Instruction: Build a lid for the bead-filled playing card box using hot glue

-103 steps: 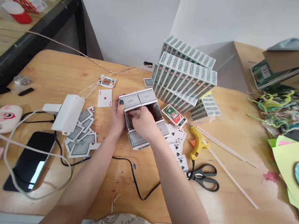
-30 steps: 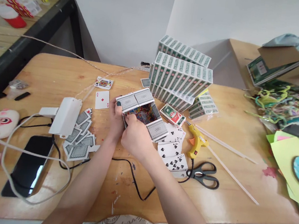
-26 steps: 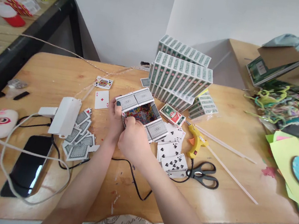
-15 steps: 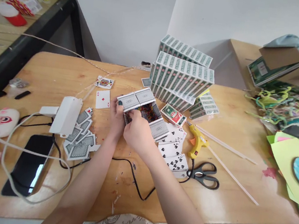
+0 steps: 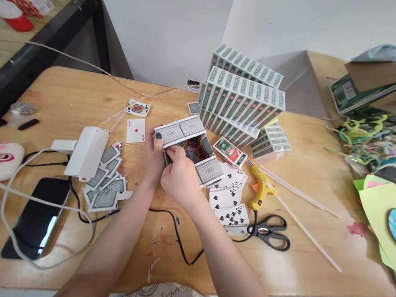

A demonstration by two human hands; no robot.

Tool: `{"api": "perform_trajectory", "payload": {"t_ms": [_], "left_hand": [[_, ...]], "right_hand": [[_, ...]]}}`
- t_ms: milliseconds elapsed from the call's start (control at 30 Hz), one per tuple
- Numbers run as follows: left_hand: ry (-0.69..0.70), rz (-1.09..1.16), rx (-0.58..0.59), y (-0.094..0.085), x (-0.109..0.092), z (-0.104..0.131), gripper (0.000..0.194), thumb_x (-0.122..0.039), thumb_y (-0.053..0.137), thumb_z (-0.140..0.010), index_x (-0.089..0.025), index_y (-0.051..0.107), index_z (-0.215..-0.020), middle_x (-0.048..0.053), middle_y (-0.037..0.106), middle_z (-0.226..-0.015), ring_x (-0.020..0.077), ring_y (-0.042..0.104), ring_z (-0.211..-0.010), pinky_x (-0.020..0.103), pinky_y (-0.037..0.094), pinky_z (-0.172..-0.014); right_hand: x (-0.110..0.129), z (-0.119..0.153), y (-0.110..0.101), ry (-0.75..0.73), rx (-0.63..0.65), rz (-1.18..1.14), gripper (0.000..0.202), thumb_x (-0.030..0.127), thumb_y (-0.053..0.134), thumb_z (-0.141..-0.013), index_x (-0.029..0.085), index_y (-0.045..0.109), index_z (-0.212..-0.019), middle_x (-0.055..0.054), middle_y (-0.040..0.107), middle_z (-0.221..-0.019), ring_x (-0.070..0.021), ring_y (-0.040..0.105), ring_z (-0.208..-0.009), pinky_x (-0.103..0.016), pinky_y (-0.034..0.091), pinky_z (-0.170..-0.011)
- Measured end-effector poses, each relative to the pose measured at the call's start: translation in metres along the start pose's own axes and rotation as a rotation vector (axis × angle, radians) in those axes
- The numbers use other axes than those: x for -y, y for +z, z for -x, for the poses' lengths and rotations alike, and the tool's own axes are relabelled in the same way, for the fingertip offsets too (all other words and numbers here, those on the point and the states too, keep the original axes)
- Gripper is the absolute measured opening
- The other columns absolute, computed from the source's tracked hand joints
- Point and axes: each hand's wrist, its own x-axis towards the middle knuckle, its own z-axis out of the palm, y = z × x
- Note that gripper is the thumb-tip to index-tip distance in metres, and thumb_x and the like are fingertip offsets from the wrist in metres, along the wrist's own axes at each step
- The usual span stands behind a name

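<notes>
A box made of playing cards [image 5: 192,127], with grey patterned backs on its outside and a colourful interior, is held above the middle of the table. My left hand [image 5: 155,155] is closed round its left end, thumb on the top edge. My right hand [image 5: 180,173] grips its near wall with bent fingers, the fingertips partly hidden at the opening. Just right of the box lie face-up spade and club cards [image 5: 230,196] and a green-and-red card pack [image 5: 229,152]. A yellow glue gun [image 5: 261,186] rests beside them.
Stacked card packs [image 5: 242,101] stand behind the box. Black-handled scissors [image 5: 270,232] and glue sticks [image 5: 309,231] lie to the right. Leftward are loose cards [image 5: 107,190], a white power adapter [image 5: 87,153], cables and a phone [image 5: 37,217]. Coloured craft scraps [image 5: 376,147] fill the right edge.
My right hand has shifted slightly left and down along the near wall of the card box. The left hand keeps its hold, and the box has barely moved.
</notes>
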Motion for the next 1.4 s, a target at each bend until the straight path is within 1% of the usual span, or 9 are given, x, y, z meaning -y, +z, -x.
{"api": "perform_trajectory", "payload": {"t_ms": [133,367,567,767,1000,1100,1167,1267,1400], "left_hand": [[-0.025,0.04,0.007,0.001,-0.002,0.002,0.013,-0.031,0.042,-0.086,-0.022,0.048,-0.093,0.003,0.061,-0.096,0.0154,0.058,-0.088,0.028,0.048,-0.076],[-0.006,0.066,0.012,0.001,0.002,0.003,0.013,-0.027,0.04,-0.087,-0.021,0.045,-0.097,0.004,0.057,-0.096,0.0147,0.054,-0.089,0.026,0.046,-0.078],[0.037,0.055,0.011,0.001,0.007,0.004,0.016,-0.031,0.04,-0.086,-0.021,0.044,-0.098,0.004,0.055,-0.1,0.0145,0.054,-0.089,0.026,0.045,-0.079],[0.04,0.029,0.003,0.001,0.004,0.003,0.014,-0.033,0.041,-0.085,-0.021,0.044,-0.092,0.003,0.054,-0.094,0.015,0.053,-0.087,0.026,0.044,-0.077],[0.027,0.056,0.035,0.001,0.003,0.002,0.013,-0.03,0.038,-0.088,-0.022,0.045,-0.095,0.004,0.056,-0.097,0.0155,0.053,-0.088,0.027,0.045,-0.076],[0.051,0.047,0.019,0.003,0.002,0.0,0.013,-0.025,0.039,-0.087,-0.02,0.047,-0.095,0.005,0.055,-0.098,0.0157,0.053,-0.091,0.027,0.045,-0.078],[0.051,0.033,-0.003,0.003,0.003,-0.002,0.013,-0.023,0.039,-0.086,-0.02,0.049,-0.094,0.005,0.055,-0.097,0.0154,0.053,-0.092,0.026,0.045,-0.079],[0.04,0.029,-0.014,0.003,0.007,-0.003,0.014,-0.024,0.039,-0.086,-0.019,0.05,-0.093,0.004,0.055,-0.095,0.015,0.053,-0.092,0.026,0.044,-0.079],[0.036,0.042,-0.007,0.001,0.011,-0.004,0.016,-0.025,0.039,-0.087,-0.019,0.05,-0.096,0.003,0.056,-0.094,0.0147,0.053,-0.091,0.027,0.044,-0.079]], "right_hand": [[0.003,0.003,-0.001,0.001,0.0,0.013,0.043,0.004,0.045,-0.074,0.007,0.046,-0.116,-0.018,0.064,-0.109,-0.0241,0.059,-0.109,-0.033,0.047,-0.088],[0.005,0.003,-0.008,-0.002,0.041,-0.04,0.039,0.006,0.049,-0.073,0.009,0.054,-0.111,-0.015,0.066,-0.108,-0.025,0.058,-0.112,-0.031,0.046,-0.09],[0.005,-0.001,-0.011,0.018,0.075,-0.067,0.034,0.006,0.049,-0.072,0.012,0.057,-0.105,-0.013,0.068,-0.106,-0.0242,0.061,-0.108,-0.03,0.047,-0.088],[0.008,-0.003,-0.014,0.029,0.095,-0.018,0.03,0.007,0.051,-0.071,0.015,0.058,-0.099,-0.012,0.068,-0.105,-0.0243,0.061,-0.107,-0.03,0.048,-0.086],[0.005,-0.003,-0.017,-0.006,0.117,-0.019,0.035,0.006,0.049,-0.072,0.009,0.057,-0.106,-0.016,0.064,-0.114,-0.0249,0.058,-0.112,-0.032,0.046,-0.093],[-0.003,-0.004,-0.018,-0.02,0.13,-0.107,0.042,0.004,0.046,-0.073,0.008,0.053,-0.114,-0.016,0.061,-0.122,-0.0218,0.055,-0.117,-0.031,0.043,-0.097],[-0.007,-0.006,-0.017,0.011,0.127,-0.194,0.044,0.004,0.045,-0.075,0.009,0.052,-0.118,-0.014,0.06,-0.125,-0.019,0.054,-0.119,-0.029,0.042,-0.099],[-0.01,-0.01,-0.015,0.061,0.123,-0.302,0.043,0.004,0.044,-0.075,0.011,0.054,-0.116,-0.012,0.061,-0.124,-0.017,0.053,-0.12,-0.028,0.041,-0.1],[-0.01,-0.016,-0.016,0.066,0.153,-0.443,0.042,0.001,0.039,-0.076,0.011,0.056,-0.113,-0.01,0.064,-0.119,-0.0144,0.057,-0.116,-0.026,0.044,-0.096]]}}
